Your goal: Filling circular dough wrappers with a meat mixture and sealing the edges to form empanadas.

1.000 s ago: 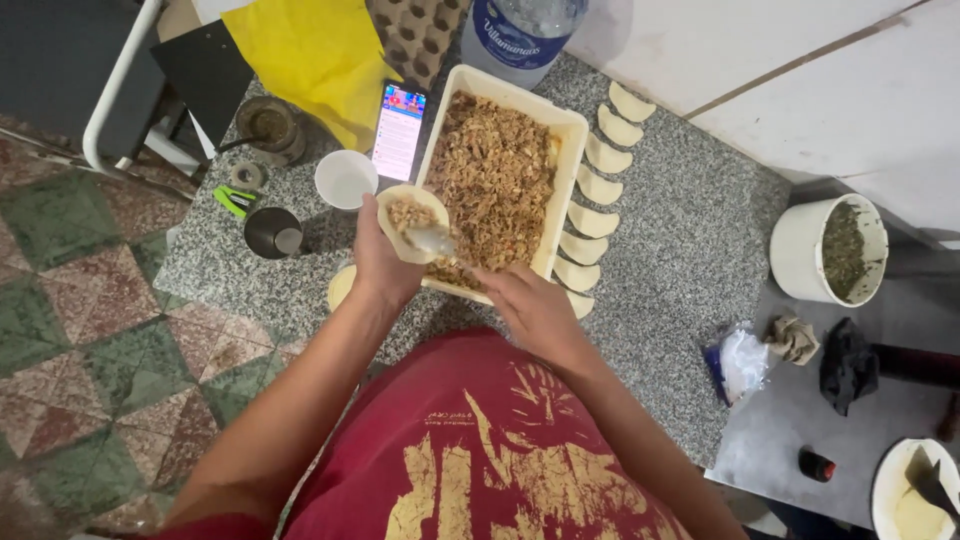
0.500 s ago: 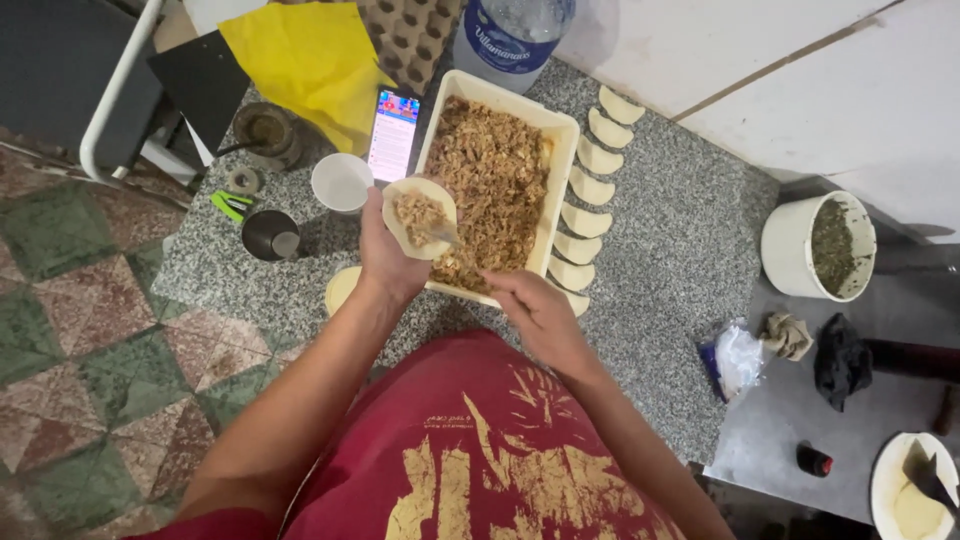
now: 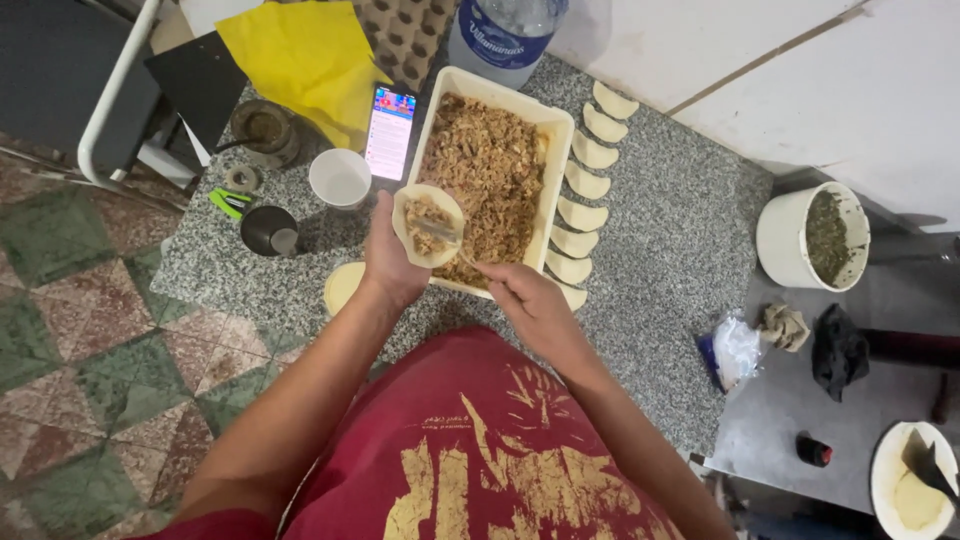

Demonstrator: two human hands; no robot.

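**A:** Hand status?

**B:** Left hand (image 3: 388,262) is cupped, palm up, fingers curled under a round dough disc (image 3: 428,224). The disc carries a small heap of brown shredded filling. Right hand (image 3: 532,303) is closed in a pinch grip on a spoon (image 3: 447,236), with the spoon's tip resting on the filling in the disc.

**A:** Where's the disc relative to the tray?

**B:** Held above the near-left corner of the white rectangular tray (image 3: 556,140), overlapping its edge. The tray is full of the same filling (image 3: 490,170) and sits on a grey speckled counter (image 3: 660,270).

**A:** Around it?

**B:** A row of folded dough half-moons (image 3: 585,183) runs along the tray's right side, just beside it. A stack of pale dough discs (image 3: 342,287) sits just under the left wrist. Left of the tray: a lit phone (image 3: 389,131), touching or nearly touching the tray wall, then a white cup (image 3: 339,178) and a dark metal cup (image 3: 268,230). Yellow cloth (image 3: 295,60) and a water bottle (image 3: 503,35) lie at the far edge.

**A:** Beyond the counter?

**B:** A white bucket (image 3: 808,238) with greenish contents, well apart to the right. Crumpled bag (image 3: 733,350) and rags near it.
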